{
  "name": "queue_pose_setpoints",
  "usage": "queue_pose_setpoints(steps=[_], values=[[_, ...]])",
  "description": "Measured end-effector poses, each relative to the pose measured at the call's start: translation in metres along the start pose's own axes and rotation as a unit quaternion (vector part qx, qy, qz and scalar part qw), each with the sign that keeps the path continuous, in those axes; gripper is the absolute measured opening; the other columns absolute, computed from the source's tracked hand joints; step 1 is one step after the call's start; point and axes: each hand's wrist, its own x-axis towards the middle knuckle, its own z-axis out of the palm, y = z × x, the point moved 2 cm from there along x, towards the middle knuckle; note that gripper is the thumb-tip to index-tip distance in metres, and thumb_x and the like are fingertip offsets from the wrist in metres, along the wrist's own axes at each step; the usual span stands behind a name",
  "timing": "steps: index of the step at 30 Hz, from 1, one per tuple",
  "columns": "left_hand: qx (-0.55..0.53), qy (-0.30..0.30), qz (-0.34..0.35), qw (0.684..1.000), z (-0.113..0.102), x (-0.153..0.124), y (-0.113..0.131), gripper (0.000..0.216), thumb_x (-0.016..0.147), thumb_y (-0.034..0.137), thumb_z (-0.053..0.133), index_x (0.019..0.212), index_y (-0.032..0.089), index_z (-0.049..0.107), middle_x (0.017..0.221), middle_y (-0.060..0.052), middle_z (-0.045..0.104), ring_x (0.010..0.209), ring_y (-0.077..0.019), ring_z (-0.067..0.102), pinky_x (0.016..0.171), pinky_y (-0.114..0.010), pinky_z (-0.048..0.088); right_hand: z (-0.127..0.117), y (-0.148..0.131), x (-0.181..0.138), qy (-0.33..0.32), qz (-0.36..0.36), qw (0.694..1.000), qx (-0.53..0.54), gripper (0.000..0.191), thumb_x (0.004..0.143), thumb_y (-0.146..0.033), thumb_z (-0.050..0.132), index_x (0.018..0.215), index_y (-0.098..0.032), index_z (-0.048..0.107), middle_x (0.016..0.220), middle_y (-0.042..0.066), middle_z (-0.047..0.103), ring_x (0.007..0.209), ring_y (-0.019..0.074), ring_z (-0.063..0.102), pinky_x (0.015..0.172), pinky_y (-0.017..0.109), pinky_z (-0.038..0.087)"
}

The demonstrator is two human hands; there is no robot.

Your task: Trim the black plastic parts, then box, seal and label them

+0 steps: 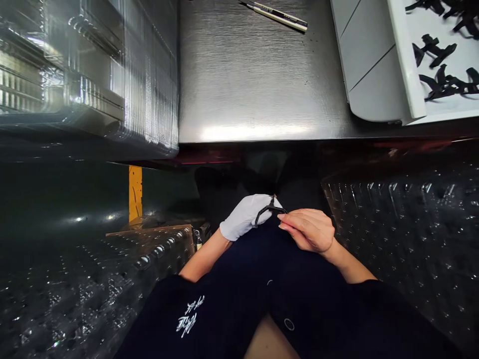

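My left hand (pixel 247 212), in a white glove, is closed on a curved black plastic part (pixel 261 213) in front of my body. Bare and pinched at the fingertips, my right hand (pixel 310 229) grips the other end of the same part. One curved arm of it bends down over the glove, and a short stub points up near the glove's fingertips. The part's exact kind does not show, and some of it is hidden by my fingers.
A metal table (pixel 258 75) lies ahead, with two slim pens (pixel 277 16) on it. At right, a white bin (pixel 415 107) holds several similar black parts (pixel 445 85). Stacked clear plastic trays (pixel 145 85) stand at left. More clear moulded trays (pixel 411 239) flank me below the table edge.
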Motion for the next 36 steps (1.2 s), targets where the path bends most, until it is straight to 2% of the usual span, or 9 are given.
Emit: queue_pose_setpoints(steps=[5,11,18,20,23,25,28,31,36], values=[[-0.015,0.015,0.009,1.000,-0.001,0.000,0.004,0.033,0.100,0.030,0.047,0.112,0.019,0.076,0.099,-0.008,0.076,0.094,-0.0228,0.070,0.094,-0.032,0.054,0.001,-0.001,0.002,0.005,0.001,1.000,-0.024,0.018,0.095,-0.012,0.064,0.107,-0.020,0.073,0.073,0.001,0.077,0.062,0.0142,0.072,0.063,0.023,0.063],[-0.015,0.072,0.092,0.993,0.001,-0.004,0.001,0.033,0.103,0.030,0.046,0.118,0.017,0.073,0.112,-0.008,0.077,0.102,-0.0223,0.072,0.095,-0.032,0.056,0.003,-0.001,0.001,0.024,-0.010,0.998,-0.051,0.013,0.095,-0.011,0.063,0.105,-0.017,0.070,0.071,0.002,0.075,0.062,0.0137,0.072,0.063,0.022,0.062],[-0.047,0.090,0.068,0.993,-0.002,-0.009,0.003,0.032,0.100,0.029,0.050,0.121,0.023,0.074,0.119,-0.004,0.076,0.109,-0.0217,0.072,0.102,-0.033,0.055,0.003,-0.002,0.002,0.025,-0.013,0.998,-0.059,0.012,0.097,-0.011,0.060,0.105,-0.016,0.068,0.070,0.002,0.075,0.063,0.0129,0.072,0.064,0.021,0.063],[-0.103,0.075,0.036,0.991,-0.001,-0.009,0.002,0.034,0.100,0.033,0.049,0.121,0.024,0.075,0.104,-0.005,0.078,0.096,-0.0209,0.074,0.091,-0.031,0.058,0.003,-0.002,0.002,0.026,-0.017,0.997,-0.067,0.011,0.098,-0.012,0.060,0.104,-0.016,0.068,0.070,0.003,0.075,0.063,0.0129,0.072,0.063,0.021,0.063],[-0.235,0.026,-0.053,0.970,0.002,-0.009,0.000,0.040,0.103,0.042,0.047,0.126,0.023,0.073,0.073,-0.002,0.072,0.058,-0.0154,0.064,0.059,-0.026,0.053,0.004,-0.003,0.002,0.027,-0.028,0.996,-0.085,0.011,0.098,-0.011,0.060,0.104,-0.015,0.067,0.072,0.004,0.075,0.063,0.0133,0.072,0.064,0.021,0.062],[-0.287,0.020,-0.089,0.954,0.003,-0.011,0.001,0.041,0.101,0.047,0.053,0.128,0.022,0.071,0.067,0.000,0.069,0.049,-0.0133,0.058,0.054,-0.026,0.049,0.004,-0.003,0.002,0.027,-0.034,0.995,-0.095,0.011,0.097,-0.010,0.060,0.103,-0.014,0.067,0.071,0.005,0.075,0.063,0.0136,0.072,0.065,0.022,0.063],[-0.232,0.083,-0.089,0.965,0.001,-0.015,0.005,0.040,0.093,0.050,0.066,0.117,0.019,0.073,0.070,0.001,0.070,0.052,-0.0136,0.063,0.058,-0.025,0.052,0.004,-0.003,0.003,0.023,-0.041,0.993,-0.106,0.010,0.096,-0.009,0.061,0.104,-0.013,0.067,0.070,0.005,0.075,0.062,0.0140,0.071,0.065,0.022,0.062],[-0.068,0.202,-0.067,0.975,-0.001,-0.019,0.009,0.035,0.095,0.052,0.063,0.096,0.019,0.074,0.067,0.000,0.070,0.056,-0.0143,0.066,0.058,-0.024,0.052,0.005,-0.003,0.004,0.017,-0.047,0.993,-0.111,0.011,0.095,-0.008,0.063,0.105,-0.013,0.067,0.069,0.006,0.074,0.062,0.0144,0.070,0.063,0.023,0.061],[0.104,0.326,-0.001,0.940,0.001,-0.022,0.012,0.034,0.102,0.042,0.056,0.086,0.019,0.075,0.064,0.000,0.072,0.058,-0.0137,0.069,0.059,-0.023,0.049,0.008,-0.005,0.007,0.005,-0.061,0.993,-0.106,0.014,0.093,-0.008,0.064,0.105,-0.015,0.068,0.068,0.003,0.073,0.059,0.0138,0.069,0.062,0.023,0.060]])
